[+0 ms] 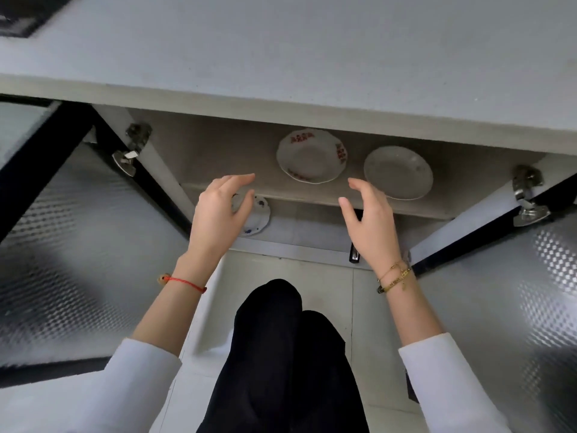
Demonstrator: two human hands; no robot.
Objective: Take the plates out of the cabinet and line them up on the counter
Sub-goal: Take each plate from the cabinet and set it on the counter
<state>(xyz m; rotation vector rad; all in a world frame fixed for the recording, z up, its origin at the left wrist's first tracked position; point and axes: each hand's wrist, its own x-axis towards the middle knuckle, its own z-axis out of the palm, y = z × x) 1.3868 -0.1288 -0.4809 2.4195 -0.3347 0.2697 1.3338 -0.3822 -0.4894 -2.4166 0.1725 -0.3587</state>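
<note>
Two plates lie on the upper shelf of the open cabinet [218, 145] under the counter: a white plate with red flower marks [312, 156] and, to its right, a plain white plate [398, 171]. A third plate with blue marks [257, 215] lies on the lower level, partly hidden behind my left hand [218, 214]. Both hands hover in front of the shelf edge with relaxed, spread fingers and hold nothing. My right hand [370, 220] is just below and between the two upper plates.
The grey counter [312, 57] spans the top of the view, with a dark hob corner [22, 20] at far left. Two cabinet doors with patterned glass stand swung open, the left door [62, 245] and the right door [515, 292]. My dark-trousered legs [281, 354] are below.
</note>
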